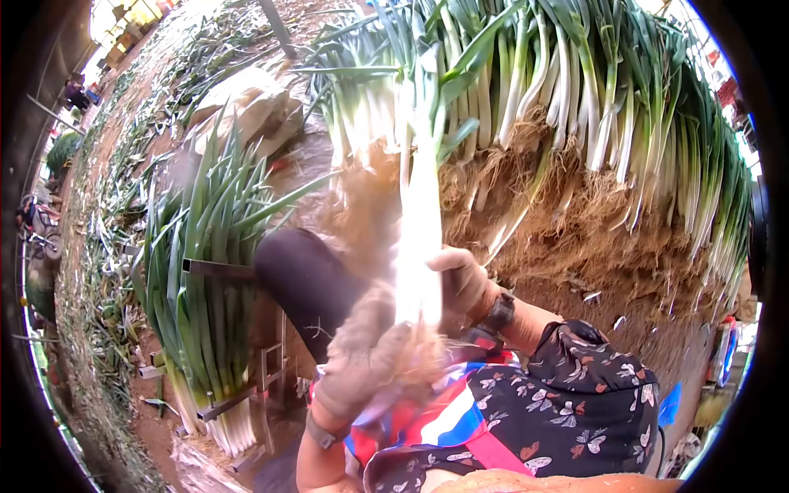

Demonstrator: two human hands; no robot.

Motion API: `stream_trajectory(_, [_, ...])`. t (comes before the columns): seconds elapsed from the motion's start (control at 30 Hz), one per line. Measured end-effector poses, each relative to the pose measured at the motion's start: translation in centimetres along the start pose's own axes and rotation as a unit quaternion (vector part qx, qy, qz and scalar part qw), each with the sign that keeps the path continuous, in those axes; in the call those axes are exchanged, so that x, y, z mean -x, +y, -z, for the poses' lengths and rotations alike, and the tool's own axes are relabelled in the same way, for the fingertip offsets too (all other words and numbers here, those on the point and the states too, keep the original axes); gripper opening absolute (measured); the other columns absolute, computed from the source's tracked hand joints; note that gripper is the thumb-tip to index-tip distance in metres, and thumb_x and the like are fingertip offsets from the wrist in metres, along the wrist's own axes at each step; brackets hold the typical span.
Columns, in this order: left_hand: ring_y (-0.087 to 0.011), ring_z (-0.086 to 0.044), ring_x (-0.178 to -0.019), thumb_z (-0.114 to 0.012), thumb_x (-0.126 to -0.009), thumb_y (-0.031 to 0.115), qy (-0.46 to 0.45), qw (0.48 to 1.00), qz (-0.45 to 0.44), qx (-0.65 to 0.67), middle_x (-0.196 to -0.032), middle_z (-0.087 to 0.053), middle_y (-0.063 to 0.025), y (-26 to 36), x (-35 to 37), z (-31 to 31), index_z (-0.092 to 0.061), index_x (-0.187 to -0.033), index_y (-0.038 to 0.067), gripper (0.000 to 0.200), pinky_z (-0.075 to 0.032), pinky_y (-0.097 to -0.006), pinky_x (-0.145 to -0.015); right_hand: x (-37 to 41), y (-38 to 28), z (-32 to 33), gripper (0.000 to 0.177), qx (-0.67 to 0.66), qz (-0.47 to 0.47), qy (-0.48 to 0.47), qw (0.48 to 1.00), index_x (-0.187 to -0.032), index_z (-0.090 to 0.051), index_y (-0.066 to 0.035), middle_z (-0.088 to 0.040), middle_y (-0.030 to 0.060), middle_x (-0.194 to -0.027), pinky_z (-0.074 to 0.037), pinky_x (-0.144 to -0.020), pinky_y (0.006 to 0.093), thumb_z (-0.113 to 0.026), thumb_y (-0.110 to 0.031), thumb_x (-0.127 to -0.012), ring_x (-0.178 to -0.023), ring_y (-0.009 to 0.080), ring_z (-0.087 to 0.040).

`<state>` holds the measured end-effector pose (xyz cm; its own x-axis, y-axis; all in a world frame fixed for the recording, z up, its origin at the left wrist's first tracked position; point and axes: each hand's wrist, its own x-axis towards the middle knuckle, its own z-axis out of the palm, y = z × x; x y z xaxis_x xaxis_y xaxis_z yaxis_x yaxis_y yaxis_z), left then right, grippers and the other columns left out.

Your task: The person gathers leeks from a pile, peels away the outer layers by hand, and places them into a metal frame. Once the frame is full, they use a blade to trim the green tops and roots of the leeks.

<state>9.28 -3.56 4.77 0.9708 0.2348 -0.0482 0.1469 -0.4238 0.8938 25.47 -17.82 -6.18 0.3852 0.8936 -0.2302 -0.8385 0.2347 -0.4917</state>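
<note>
A few long-stalked large green onions [421, 205] stand upright before me, white shanks down and leaves up; glare washes out the shanks. My right hand [462, 283], gloved and wearing a dark wristband, is closed around them from the right side. Lower down, my left hand [362, 353], in a dirty glove, curls at their root end [421, 353]. Motion blurs its fingers, which appear closed on the roots. To the left, a thick bundle of green onions [209, 287] rests in a metal frame [226, 404].
A long pile of green onions [567, 90] with soil-covered roots [559, 197] runs across the back and right. My dark-clad knee [300, 267] lies between frame and pile. A pale sack [251, 111] sits behind. Stripped leaves [99, 279] litter the ground at left.
</note>
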Motion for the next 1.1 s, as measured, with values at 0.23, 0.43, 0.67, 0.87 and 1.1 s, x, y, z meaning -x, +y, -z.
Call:
stream_trajectory(0.23, [-0.0115,-0.057,-0.104,-0.064,-0.093,0.008,-0.005,0.985,0.091,0.144,-0.116,-0.062,-0.0043,-0.2,1.3,1.1,-0.054,-0.131,-0.001,0.04,-0.046,-0.0266,-0.09,-1.9,1.3,-2.1,0.033,0.025,-0.055,0.022,0.998,-0.101,-0.064,-0.003,-0.068,0.0091,-0.096,-0.054,-0.083,0.0329,-0.075,-0.005,-0.07,-0.09,0.0181,-0.067])
stream_trajectory(0.43, [-0.0218,-0.064,-0.102,-0.063,-0.092,0.006,0.079,0.982,0.146,0.093,-0.116,-0.065,-0.0132,2.1,1.2,4.1,-0.054,-0.128,-0.006,0.039,-0.051,-0.0326,-0.089,-1.2,3.6,-4.1,0.017,0.214,0.022,-0.144,0.966,-0.106,-0.066,0.0,-0.069,0.0048,-0.09,-0.052,-0.076,0.0318,-0.062,-0.006,-0.091,-0.083,0.0141,-0.065])
stream_trajectory(0.67, [-0.0332,-0.063,-0.098,-0.075,-0.08,0.03,-0.022,0.829,0.127,-0.543,-0.108,-0.063,-0.0198,6.1,3.4,3.8,-0.051,-0.131,-0.006,0.067,-0.049,-0.0414,-0.084,-1.6,6.3,-7.9,0.016,-0.042,-0.212,-0.159,0.963,-0.107,-0.068,0.001,-0.069,0.0075,-0.097,-0.049,-0.091,0.0334,-0.061,-0.006,-0.094,-0.095,0.0162,-0.065])
stream_trajectory(0.87, [-0.0202,-0.059,-0.073,-0.059,-0.092,0.031,0.117,0.644,-0.042,-0.755,-0.085,-0.059,-0.0089,1.9,8.1,8.0,-0.058,-0.115,-0.003,0.041,-0.047,-0.0383,-0.065,-1.5,5.5,-12.2,0.036,0.499,-0.039,-0.249,0.829,-0.115,-0.063,-0.004,-0.068,0.0125,-0.099,-0.053,-0.082,0.0388,-0.073,-0.021,-0.084,-0.093,0.0258,-0.066])
stream_trajectory(1.1, [-0.0258,-0.063,-0.097,-0.063,-0.092,0.038,0.208,0.507,0.079,-0.833,-0.098,-0.065,-0.006,2.5,21.3,13.6,-0.064,-0.111,0.012,0.032,-0.052,-0.0391,-0.085,-2.4,2.7,-10.3,0.064,0.787,0.385,-0.178,0.448,-0.128,-0.052,-0.003,-0.053,0.0182,-0.126,-0.042,-0.098,0.0502,-0.074,-0.026,-0.072,-0.119,0.0377,-0.05])
